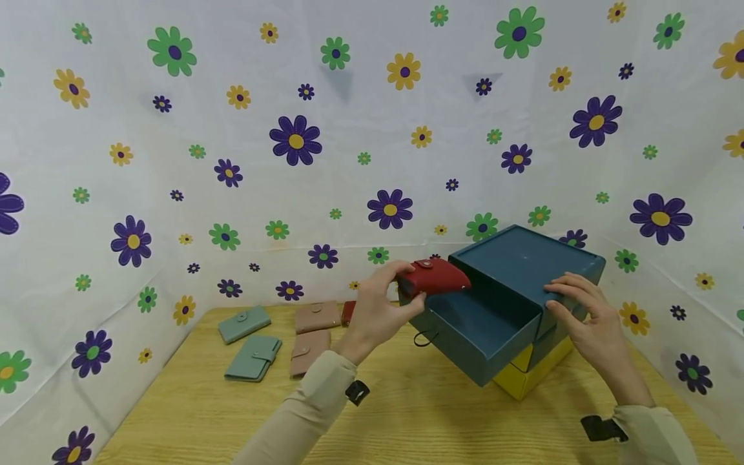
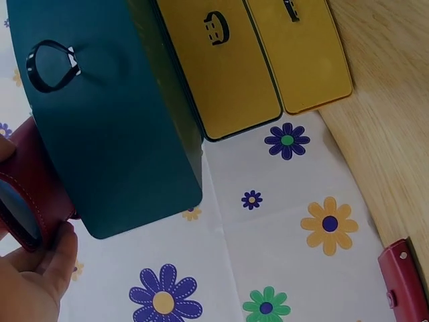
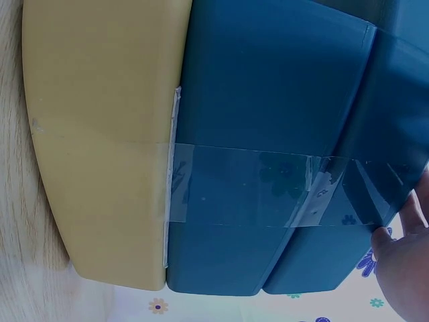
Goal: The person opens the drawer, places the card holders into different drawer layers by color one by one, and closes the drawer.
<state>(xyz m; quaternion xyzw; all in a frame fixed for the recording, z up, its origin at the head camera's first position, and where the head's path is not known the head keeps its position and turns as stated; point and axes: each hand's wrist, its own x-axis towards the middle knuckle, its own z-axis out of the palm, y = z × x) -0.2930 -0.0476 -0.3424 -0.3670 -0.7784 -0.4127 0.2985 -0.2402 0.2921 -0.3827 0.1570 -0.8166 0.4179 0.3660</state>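
Observation:
A red snap-button wallet (image 1: pixel 438 278) is pinched between the thumb and fingers of my left hand (image 1: pixel 378 310), above the left end of a pulled-out blue drawer (image 1: pixel 459 329). In the left wrist view the red wallet (image 2: pixel 37 178) appears beside the drawer front (image 2: pixel 120 134), which carries a black loop pull. My right hand (image 1: pixel 589 323) rests on the top right edge of the blue drawer cabinet (image 1: pixel 526 258), fingers spread along it. The right wrist view shows clear tape across the cabinet side (image 3: pixel 255 121), with the right hand (image 3: pixel 409 261) at its edge.
Two green wallets (image 1: pixel 254 357) and two pink wallets (image 1: pixel 316 316) lie on the wooden table (image 1: pixel 192 400) at the left. Another red wallet (image 1: pixel 348 312) is partly hidden behind the left hand. Yellow drawers (image 2: pixel 221 67) sit below the blue one. Flowered cloth (image 1: pixel 349 181) surrounds the table.

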